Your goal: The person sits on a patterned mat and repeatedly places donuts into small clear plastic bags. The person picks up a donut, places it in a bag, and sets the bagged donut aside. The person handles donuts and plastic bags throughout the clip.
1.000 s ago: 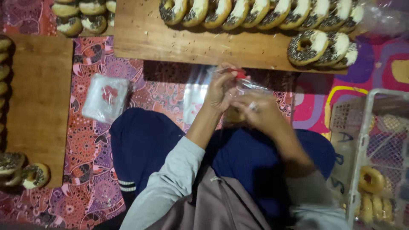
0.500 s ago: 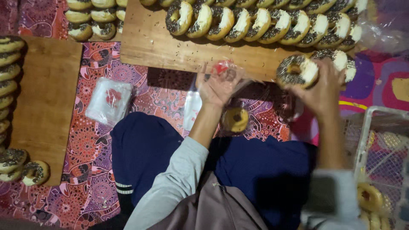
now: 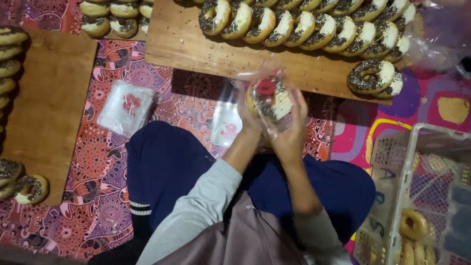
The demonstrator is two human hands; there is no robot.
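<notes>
Donut (image 3: 271, 99) with chocolate sprinkles and white icing is sitting inside a clear plastic bag (image 3: 267, 78), and that bag is held up between both hands, just in front of the near edge of the big wooden board (image 3: 196, 49). You can see a red mark on the plastic right over the donut.

Left hand (image 3: 249, 115) is on the left side of the bag with its fingers curled around it, gripping bag and donut together. Right hand (image 3: 293, 125) is on the right side and underneath, fingers wrapped up along the plastic, so it's clamped on the same bag. Both grips look firm, not loose.

Behind the hands, the board carries a long row of donuts (image 3: 304, 24), all overlapping like fallen dominoes, plus a couple of loose ones (image 3: 372, 76) at the right end near the board's edge. Off to the left there's a second wooden board (image 3: 49, 113) with more donuts along its left edge, some cut off by the frame.

On the patterned cloth (image 3: 88, 162) just left of the hands lies a stack of empty bags (image 3: 126, 108) with red marks, and another flat bag (image 3: 226, 120) lies right beside the left wrist. A white plastic basket (image 3: 392, 167) stands to the right, well apart from the hands, with a few plain donuts at the bottom of it. The person is sitting cross-legged in dark blue trousers and a grey long sleeve.
</notes>
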